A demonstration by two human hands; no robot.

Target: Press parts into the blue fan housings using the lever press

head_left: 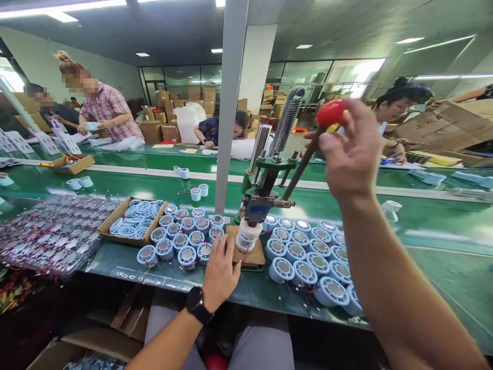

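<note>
Gripping the knob (329, 113) likely gives your right hand (348, 151) leverage; your left hand (220, 273) is spread beside the press (259, 208).

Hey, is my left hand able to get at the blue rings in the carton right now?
Probably yes: the left hand seems to hold nothing, and the carton is open above the blue rings. The round units stand between, but look low enough to reach over.
</note>
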